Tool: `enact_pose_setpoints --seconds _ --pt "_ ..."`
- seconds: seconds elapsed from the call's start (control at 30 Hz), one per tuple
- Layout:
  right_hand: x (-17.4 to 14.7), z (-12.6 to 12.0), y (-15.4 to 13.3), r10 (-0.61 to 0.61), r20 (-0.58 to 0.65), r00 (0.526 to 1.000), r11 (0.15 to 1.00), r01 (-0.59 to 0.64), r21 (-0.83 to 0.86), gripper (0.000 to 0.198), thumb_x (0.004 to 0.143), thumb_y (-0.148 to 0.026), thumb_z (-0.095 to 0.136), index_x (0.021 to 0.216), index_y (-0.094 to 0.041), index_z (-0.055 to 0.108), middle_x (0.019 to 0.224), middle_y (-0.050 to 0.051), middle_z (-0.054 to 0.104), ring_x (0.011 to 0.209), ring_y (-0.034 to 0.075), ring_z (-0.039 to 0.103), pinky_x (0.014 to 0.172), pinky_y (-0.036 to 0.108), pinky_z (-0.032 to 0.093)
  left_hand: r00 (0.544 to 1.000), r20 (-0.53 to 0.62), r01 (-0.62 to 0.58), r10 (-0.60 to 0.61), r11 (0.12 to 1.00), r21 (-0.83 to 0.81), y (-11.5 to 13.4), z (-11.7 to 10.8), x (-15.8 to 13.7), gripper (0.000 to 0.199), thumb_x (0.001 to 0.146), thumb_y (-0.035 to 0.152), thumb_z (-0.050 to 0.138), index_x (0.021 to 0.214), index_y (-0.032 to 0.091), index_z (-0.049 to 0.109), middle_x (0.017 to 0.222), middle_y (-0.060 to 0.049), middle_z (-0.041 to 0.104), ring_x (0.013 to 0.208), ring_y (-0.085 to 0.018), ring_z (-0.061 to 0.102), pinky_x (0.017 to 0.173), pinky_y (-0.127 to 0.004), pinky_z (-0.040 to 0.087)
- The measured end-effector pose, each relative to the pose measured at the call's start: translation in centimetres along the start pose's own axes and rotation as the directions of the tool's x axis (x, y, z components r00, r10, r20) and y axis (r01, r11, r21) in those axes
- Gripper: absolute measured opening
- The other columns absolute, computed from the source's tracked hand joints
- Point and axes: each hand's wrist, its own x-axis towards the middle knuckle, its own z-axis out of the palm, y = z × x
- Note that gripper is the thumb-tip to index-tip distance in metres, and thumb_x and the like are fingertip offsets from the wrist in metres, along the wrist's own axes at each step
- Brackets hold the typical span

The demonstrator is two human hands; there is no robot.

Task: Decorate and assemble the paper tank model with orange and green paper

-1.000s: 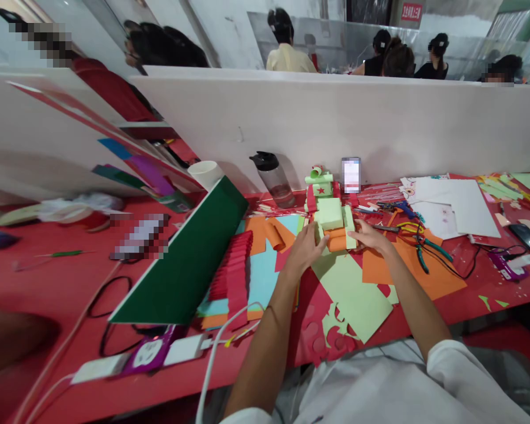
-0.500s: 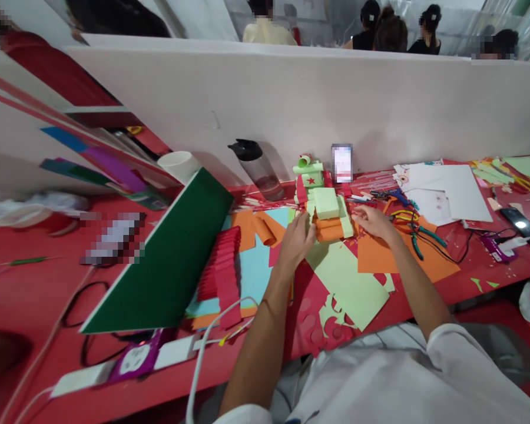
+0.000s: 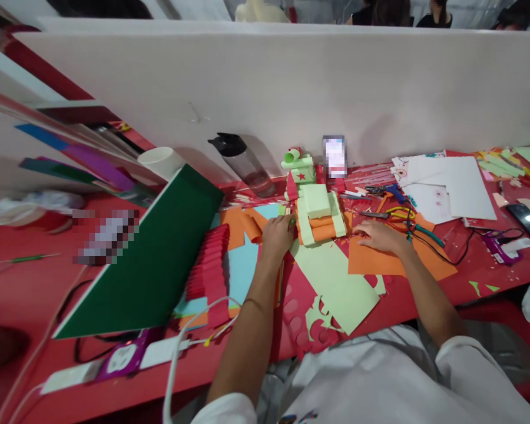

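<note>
A paper model (image 3: 318,203) of light-green blocks, orange rolls and a red star stands toward the back of the red table. Just left of it is my left hand (image 3: 278,235), its fingers bent together and largely turned away; a bit of green shows at the fingertips, too small to name. My right hand (image 3: 383,237) lies to the right of the model with fingers apart, resting over an orange sheet (image 3: 397,262) and holding nothing. A light-green sheet (image 3: 335,282) with cut-outs lies in front of the model. Scissors (image 3: 375,215) and pliers (image 3: 428,234) lie beyond my right hand.
A dark-green board (image 3: 145,265) leans at the left beside pleated red paper (image 3: 209,265). Behind stand a water bottle (image 3: 247,168) and a phone (image 3: 334,156) against a white partition (image 3: 265,88). White sheets (image 3: 468,182) lie right; a white cable (image 3: 181,335) crosses the front edge.
Both hands have drawn away from the paper model, the left slightly leftward, the right down onto the orange sheet. The head view has tilted down a little.
</note>
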Motion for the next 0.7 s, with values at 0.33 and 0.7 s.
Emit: enact_pose_setpoints --seconds 0.33,0.7 --pt "0.0 0.3 0.6 -0.044 -0.103 0.994 0.999 0.043 -0.005 0.02 0.1 -0.019 0.06 0.115 -0.019 0.074 0.117 0.012 0.073 0.111 0.026 0.065 0.099 0.037 0.046 0.969 -0.148 0.208 -0.196 0.976 0.07 0.8 -2.6 -0.5 0.043 0.099 0.03 0.044 0.129 0.004 0.058 0.119 -0.029 0.062 0.121 -0.047 0.058 0.103 -0.06 0.044" --pt "0.2 0.4 -1.6 0.022 -0.311 0.95 0.858 0.142 0.494 0.045 0.096 -0.043 0.066 0.136 -0.022 0.063 0.088 0.002 0.068 0.078 0.017 0.062 0.074 0.029 0.048 0.993 -0.094 0.068 -0.07 0.997 -0.022 9.4 -6.2 -4.1 0.036 0.109 0.03 0.031 0.134 0.014 0.053 0.085 -0.008 0.068 0.076 -0.025 0.065 0.069 -0.033 0.044"
